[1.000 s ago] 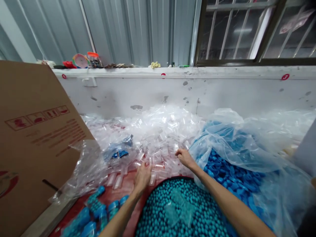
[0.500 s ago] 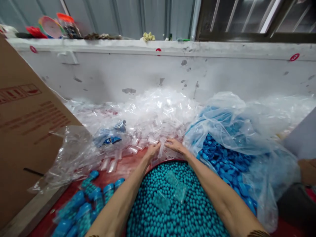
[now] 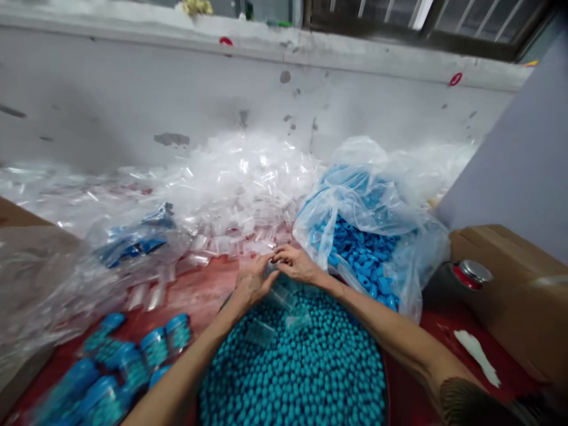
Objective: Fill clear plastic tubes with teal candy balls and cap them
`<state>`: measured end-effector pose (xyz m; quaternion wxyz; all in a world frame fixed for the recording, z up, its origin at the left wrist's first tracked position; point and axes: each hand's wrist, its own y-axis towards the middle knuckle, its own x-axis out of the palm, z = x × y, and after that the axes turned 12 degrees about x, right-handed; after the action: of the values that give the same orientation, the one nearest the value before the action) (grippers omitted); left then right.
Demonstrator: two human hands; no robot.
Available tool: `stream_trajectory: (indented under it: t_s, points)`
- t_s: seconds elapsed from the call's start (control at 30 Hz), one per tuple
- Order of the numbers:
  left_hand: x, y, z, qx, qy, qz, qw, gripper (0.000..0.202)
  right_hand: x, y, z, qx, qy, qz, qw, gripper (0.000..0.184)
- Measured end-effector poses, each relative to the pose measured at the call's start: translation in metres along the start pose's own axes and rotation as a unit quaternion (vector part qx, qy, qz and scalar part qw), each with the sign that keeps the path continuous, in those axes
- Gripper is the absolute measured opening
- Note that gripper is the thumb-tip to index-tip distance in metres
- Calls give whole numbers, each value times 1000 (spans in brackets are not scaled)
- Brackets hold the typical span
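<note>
My left hand [image 3: 252,283] and my right hand [image 3: 298,264] meet over the far rim of a round tub full of teal beads [image 3: 302,367]. Their fingers are closed around a clear plastic tube [image 3: 269,270], mostly hidden by the fingers. Just below the hands, another clear tube [image 3: 281,296] lies on the beads. Nearer to me rest two more, a left one [image 3: 260,332] and a right one [image 3: 298,320]. Beyond my fingers spreads a heap of clear tubes [image 3: 248,201].
Right of the tub, a clear bag holds blue caps [image 3: 364,254]. Bead-filled bottles with blue caps [image 3: 128,367] lie at front left. A crumpled plastic bag [image 3: 39,284] is at left. At right are a cardboard box [image 3: 510,290] and a silver-lidded container [image 3: 475,272].
My view has turned right. Both hands have come back from the tube heap to the tub's far rim and closed on a tube. More of the box at right shows.
</note>
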<state>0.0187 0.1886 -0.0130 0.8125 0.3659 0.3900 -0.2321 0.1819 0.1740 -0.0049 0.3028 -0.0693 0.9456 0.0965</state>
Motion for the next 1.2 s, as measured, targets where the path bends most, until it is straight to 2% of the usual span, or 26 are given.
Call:
stream_trajectory:
  t_s: [0.1,0.23,0.3,0.37,0.43,0.5,0.53,0.63,0.7,0.77,0.83,0.9,1.03,1.1,1.2]
  points:
    - [1,-5,12,33,41,-58,997,44,-4,-11,5,-40,9,7,999,16]
    - [-3,-6,24,61,12,-111,992,56,-11,-26,7,-51,15,10,999,20]
    - [-9,-9,31,65,22,-102,992,55,-16,-40,0,-51,6,35,998,22]
    - [-18,-18,40,55,58,-70,994,46,-21,-62,-10,-39,-12,78,996,23]
    - [-25,-33,52,6,109,-26,994,36,-26,-88,-20,-19,-41,92,995,24]
    - [-29,-53,65,-82,161,-10,983,33,-27,-114,-26,-6,-99,55,994,26]
    - [-29,-64,72,-130,181,-23,975,34,-25,-126,-28,-1,-138,23,990,28]
    - [-21,-87,90,-221,202,-114,947,42,-13,-149,-30,23,-255,-80,963,36]
    - [-11,-93,96,-234,203,-155,938,45,-3,-154,-31,46,-311,-124,941,33]
    - [-4,-93,97,-231,200,-170,937,44,4,-154,-33,70,-351,-138,923,24]
    - [-2,-92,94,-220,172,-175,944,41,7,-153,-34,101,-379,-137,910,22]
    - [-3,-92,87,-205,95,-158,961,36,4,-154,-32,128,-387,-141,902,25]
    - [-8,-98,78,-189,-44,-110,975,20,-5,-160,-26,151,-341,-132,918,24]
    - [-7,-102,80,-188,-61,-102,975,22,-7,-164,-26,156,-283,-110,940,21]
    - [-6,-102,88,-187,-111,-77,973,30,-3,-166,-31,148,-142,-60,977,15]
